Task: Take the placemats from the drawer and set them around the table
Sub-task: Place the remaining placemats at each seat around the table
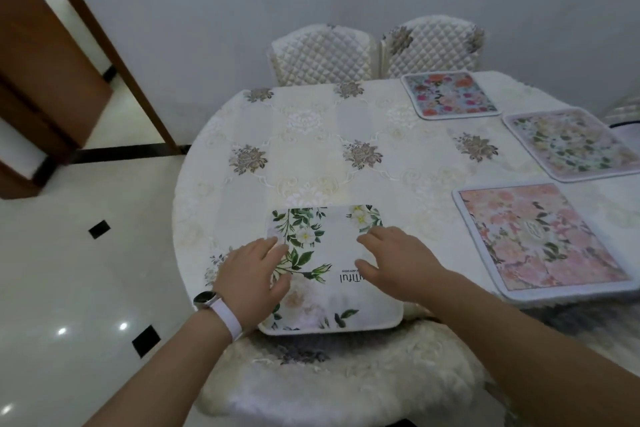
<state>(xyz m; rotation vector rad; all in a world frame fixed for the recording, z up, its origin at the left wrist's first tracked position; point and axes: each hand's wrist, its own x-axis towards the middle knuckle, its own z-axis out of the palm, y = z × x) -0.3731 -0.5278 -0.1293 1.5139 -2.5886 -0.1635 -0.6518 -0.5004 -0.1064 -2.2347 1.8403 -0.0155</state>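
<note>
The round table (311, 156), under a cream embroidered cloth, fills the view. A fluffy-seated chair (346, 381) is tucked in at six o'clock, and two quilted chairs (322, 55) stand side by side at about twelve and one.

Four placemats lie near the rim, each probably marking a seat. The pink mat (540, 239) is at four o'clock, the pale floral mat (571, 142) at three and the bright floral mat (450, 95) at one, before the right-hand quilted chair. The white mat with green leaves (332, 250) lies at six, just above the near chair and square to the edge.

The left hand (252, 274) lies on its nine o'clock side and the right hand (391, 256) on its three o'clock side. Both are flat with fingers spread and grasp nothing. I judge they are smoothing and squaring the mat. The chair at twelve has no mat before it yet.

A white-strapped watch (204, 298) sits on the left wrist.
</note>
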